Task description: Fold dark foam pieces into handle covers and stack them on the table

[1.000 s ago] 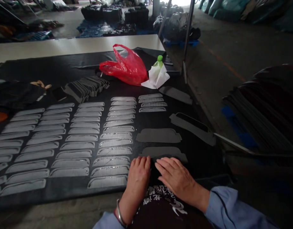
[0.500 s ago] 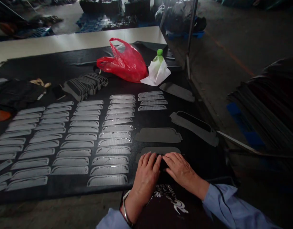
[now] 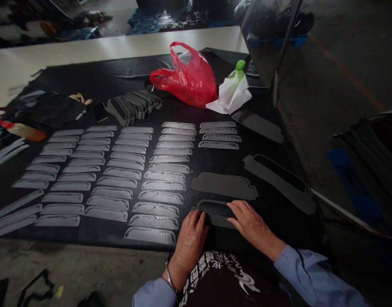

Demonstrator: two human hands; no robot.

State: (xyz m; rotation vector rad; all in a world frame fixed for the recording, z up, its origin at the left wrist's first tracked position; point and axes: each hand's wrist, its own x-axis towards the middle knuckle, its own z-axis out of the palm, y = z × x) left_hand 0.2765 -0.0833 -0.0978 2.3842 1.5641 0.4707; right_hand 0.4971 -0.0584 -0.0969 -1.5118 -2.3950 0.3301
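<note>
At the near edge of the black-covered table lies a flat grey cut piece [image 3: 220,220] with a black panel [image 3: 211,208] across its middle. My left hand [image 3: 192,232] is at its left end, fingers bent down over the edge. The right end is held by my right hand [image 3: 252,224], thumb on the near side and fingers on the far side; their tips partly hide it. Just beyond lies a stack of plain grey cut pieces [image 3: 223,185]. A second grey piece with a black panel [image 3: 279,181] lies slanted to the right.
Several columns of curved grey strips with shiny edges [image 3: 157,209] cover the table's left side. Behind them are a stack of grey pieces [image 3: 135,106], a red plastic bag [image 3: 191,81] and a green-capped bottle [image 3: 240,68] with white paper [image 3: 232,96]. Another grey piece [image 3: 258,125] lies farther right.
My hands have moved apart from the middle of the near piece to its two ends, uncovering the black panel. The view has shifted left.
</note>
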